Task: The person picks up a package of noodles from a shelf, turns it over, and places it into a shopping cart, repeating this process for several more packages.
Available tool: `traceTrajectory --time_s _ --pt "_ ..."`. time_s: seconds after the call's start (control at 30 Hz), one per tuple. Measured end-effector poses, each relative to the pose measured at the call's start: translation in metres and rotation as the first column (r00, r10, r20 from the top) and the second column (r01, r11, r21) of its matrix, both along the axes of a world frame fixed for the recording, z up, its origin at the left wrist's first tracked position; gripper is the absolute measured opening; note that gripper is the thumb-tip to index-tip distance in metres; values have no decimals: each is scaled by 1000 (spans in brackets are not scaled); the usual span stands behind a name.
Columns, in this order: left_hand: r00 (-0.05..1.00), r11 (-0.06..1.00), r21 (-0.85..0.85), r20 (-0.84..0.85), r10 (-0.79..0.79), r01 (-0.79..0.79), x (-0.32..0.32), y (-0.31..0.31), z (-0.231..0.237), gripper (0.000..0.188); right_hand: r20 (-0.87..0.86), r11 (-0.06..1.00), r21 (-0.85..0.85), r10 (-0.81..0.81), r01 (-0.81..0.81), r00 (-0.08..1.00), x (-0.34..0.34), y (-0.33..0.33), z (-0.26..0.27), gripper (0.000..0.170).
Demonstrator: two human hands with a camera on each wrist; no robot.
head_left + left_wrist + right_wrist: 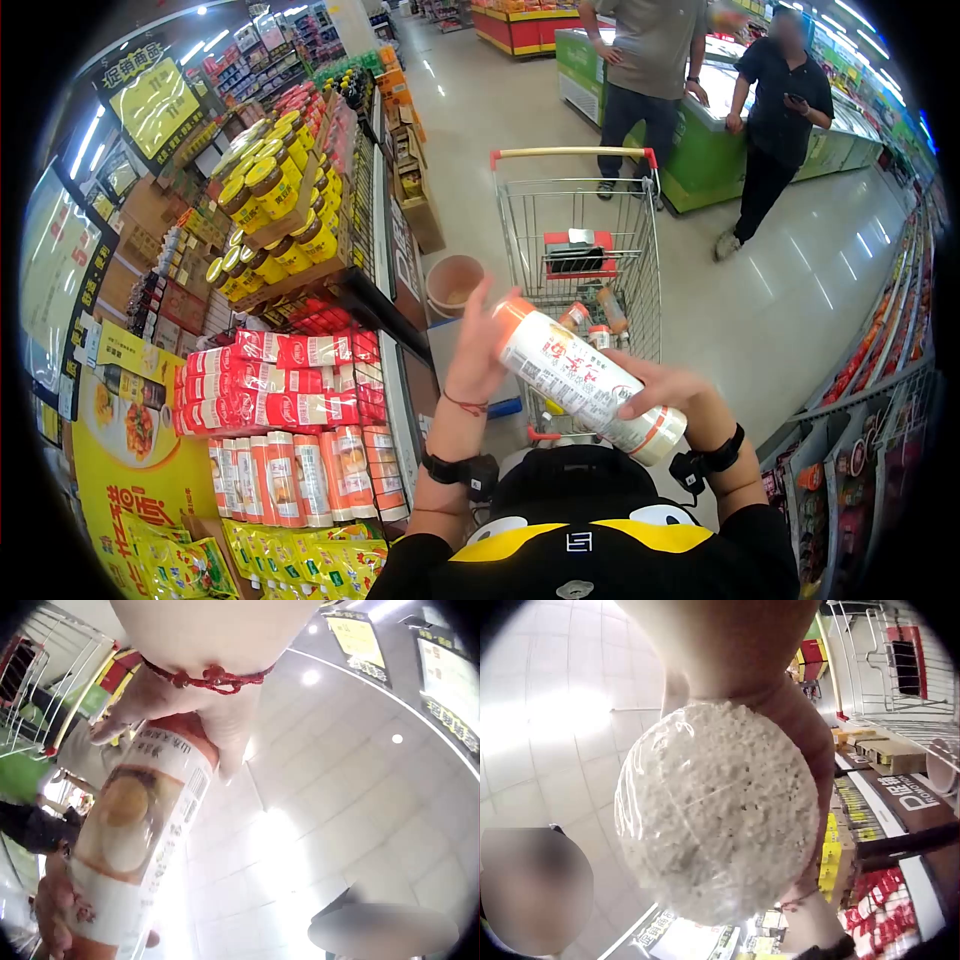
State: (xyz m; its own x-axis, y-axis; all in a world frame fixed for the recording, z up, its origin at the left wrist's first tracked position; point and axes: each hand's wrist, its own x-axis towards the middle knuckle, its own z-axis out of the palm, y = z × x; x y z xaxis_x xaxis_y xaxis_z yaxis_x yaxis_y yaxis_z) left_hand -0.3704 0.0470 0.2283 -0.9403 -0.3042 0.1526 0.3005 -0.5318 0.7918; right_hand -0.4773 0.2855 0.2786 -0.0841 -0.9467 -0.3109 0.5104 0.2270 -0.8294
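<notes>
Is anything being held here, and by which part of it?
A long round pack: the left hand grips its orange end, the right hand its side near the pale end.

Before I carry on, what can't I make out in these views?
Head view: part of the shopping cart, hidden behind the cylindrical pack.
Head view: the fingertips of the left hand, blurred.
Head view: the pack's fine print, too small.
Left wrist view: the pack's lower end, cut off by the bottom edge.
Right wrist view: the pack's label, hidden behind its round end.
</notes>
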Motion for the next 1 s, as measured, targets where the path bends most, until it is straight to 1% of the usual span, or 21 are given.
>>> traceTrajectory --time_s 0.03,0.07,0.13,0.17,0.23,0.3,0.33,0.37,0.43,0.47,0.57,0.6,0.63,0.7,0.73,0.83,0.87,0.93,0.97,1.0 --pt "999 999 33 32 14 -15 -2 2 -1 80 -52 1000 -2 19 -19 998 3 1 -5 99" --pt "999 997 73 21 25 -26 -3 6 0 80 -51 998 -27 -58 57 997 9 0 -5 102" --pt "998 990 138 -31 49 -44 -4 17 5 79 -76 983 -135 -137 126 988 10 -8 -23 103" --pt "1000 989 150 -14 5 -3 -2 23 0 80 -81 969 -188 -177 159 981 11 -11 -33 103" --pt "996 981 180 27 -80 74 7 35 -15 80 -28 919 -274 -304 285 952 13 -21 -39 99" --pt "974 961 163 5 -228 224 15 46 -17 83 14 848 -345 -423 401 906 15 -33 -40 96" --pt "955 943 155 -1 -296 293 18 50 -15 86 -41 812 -384 -490 440 870 16 -40 -39 95" --pt "963 961 82 26 -268 265 23 55 -10 87 -33 771 -415 -543 483 839 19 -45 -42 96" --pt "976 975 -67 75 -205 211 29 64 13 88 -13 679 -474 -641 560 767 18 -58 -56 97" --pt "990 995 9 100 -99 99 26 63 9 80 -65 660 -551 -645 511 762 12 -61 -72 98" --pt "991 969 239 98 -89 64 32 40 17 68 -72 579 -656 -686 484 724 7 -62 -81 92" --pt "998 997 67 47 -47 44 34 32 16 61 8 568 -649 -661 507 750 6 -67 -67 90" --pt "998 998 -38 38 -41 43 39 23 18 60 89 556 -639 -633 531 769 5 -72 -52 89" --pt "999 971 -236 25 -41 46 49 12 21 56 248 363 -795 -536 486 807 -1 -65 -49 87" --pt "998 966 -258 63 -16 32 50 13 21 48 166 418 -765 -608 490 777 -8 -61 -61 89" --pt "994 999 -35 110 2 2 46 16 10 43 178 299 -695 -809 653 560 -8 -58 -63 83" --pt "995 1000 -12 100 21 -19 45 15 6 39 277 245 -629 -816 738 507 -8 -54 -57 81" --pt "984 986 50 81 156 -161 45 10 3 35 34 322 -709 -873 627 486 -28 -37 -70 76" --pt "972 970 80 75 224 -230 44 8 3 33 -87 367 -736 -884 569 459 -35 -31 -79 74" --pt "932 938 19 116 342 -347 45 10 11 26 -215 414 -691 -901 592 378 -25 -31 -66 73"
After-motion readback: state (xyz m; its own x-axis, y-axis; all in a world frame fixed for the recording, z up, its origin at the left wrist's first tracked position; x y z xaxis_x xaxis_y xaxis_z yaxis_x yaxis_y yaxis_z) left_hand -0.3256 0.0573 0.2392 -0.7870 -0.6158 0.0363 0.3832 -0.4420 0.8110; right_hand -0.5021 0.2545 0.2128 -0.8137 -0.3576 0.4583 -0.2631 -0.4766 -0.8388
